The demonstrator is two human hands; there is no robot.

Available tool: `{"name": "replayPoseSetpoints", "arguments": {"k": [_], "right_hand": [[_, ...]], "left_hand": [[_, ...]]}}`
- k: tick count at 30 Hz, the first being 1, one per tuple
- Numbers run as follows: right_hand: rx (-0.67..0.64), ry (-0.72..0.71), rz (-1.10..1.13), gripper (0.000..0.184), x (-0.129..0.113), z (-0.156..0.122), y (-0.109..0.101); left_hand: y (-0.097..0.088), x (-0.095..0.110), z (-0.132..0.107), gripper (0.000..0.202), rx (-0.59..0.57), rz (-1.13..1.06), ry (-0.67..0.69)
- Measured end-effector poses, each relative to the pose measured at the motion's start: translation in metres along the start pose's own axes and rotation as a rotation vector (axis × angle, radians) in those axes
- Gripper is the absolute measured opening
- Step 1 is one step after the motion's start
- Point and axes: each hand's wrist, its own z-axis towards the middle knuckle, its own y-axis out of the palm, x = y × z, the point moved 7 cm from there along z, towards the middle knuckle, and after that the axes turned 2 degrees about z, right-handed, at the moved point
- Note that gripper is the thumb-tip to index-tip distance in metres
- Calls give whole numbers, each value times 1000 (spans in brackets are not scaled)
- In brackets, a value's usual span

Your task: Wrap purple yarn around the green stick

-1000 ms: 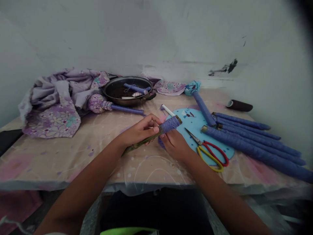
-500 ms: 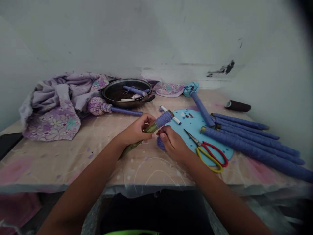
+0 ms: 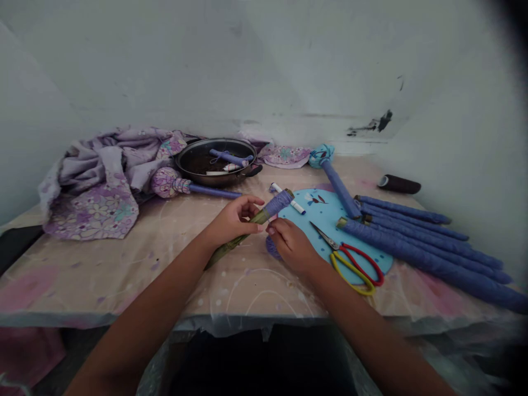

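Note:
My left hand (image 3: 236,220) holds a green-brown stick (image 3: 228,248) slantwise, its far end raised to the right. Purple yarn (image 3: 277,203) is wound round that far end in close turns. Just right of the stick, my right hand (image 3: 292,242) is closed, thumb and forefinger pinched on the yarn. Partly hidden behind my right hand, a purple yarn ball (image 3: 272,247) rests on the table. Scissors (image 3: 347,257) with one red and one yellow handle lie right of my right hand, on a round blue cloth (image 3: 325,234).
Several purple-wrapped sticks (image 3: 421,256) lie at right, near a dark roll (image 3: 399,184). A marker (image 3: 293,199) is on the blue cloth. Behind stand a black pan (image 3: 216,179), a blue-headed stick (image 3: 340,190), a flowered-headed stick (image 3: 165,182) and crumpled flowered cloth (image 3: 94,203).
The view has tilted slightly, so the scene sits a little lower. My right hand has shifted slightly down beside the stick. My left hand keeps its hold.

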Motion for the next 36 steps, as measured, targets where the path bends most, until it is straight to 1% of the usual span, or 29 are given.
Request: {"name": "replayPoseSetpoints", "arguments": {"k": [3, 7, 15, 21, 26, 29, 31, 33, 36], "right_hand": [[-4, -2, 8, 20, 1, 1, 0], [-11, -5, 16, 20, 2, 2, 0], [-13, -10, 27, 20, 1, 3, 0], [-17, 2, 79, 21, 3, 4, 0], [-17, 45, 117, 22, 8, 3, 0], [0, 59, 136, 22, 9, 3, 0], [8, 76, 135, 21, 10, 3, 0], [12, 81, 132, 20, 10, 3, -1], [-1, 67, 135, 21, 8, 4, 0]], "left_hand": [[0, -1, 2, 49, -1, 30, 3], [-1, 0, 3, 49, 10, 59, 41], [-2, -2, 1, 47, 20, 82, 18], [10, -3, -2, 39, -114, 19, 7], [15, -8, -4, 36, -145, -2, -55], [18, -11, -3, 37, -164, -40, -54], [17, -15, -1, 43, -151, -41, -71], [14, -19, 1, 48, -109, -36, -109], [9, -20, 1, 42, -33, -16, -144]]}}
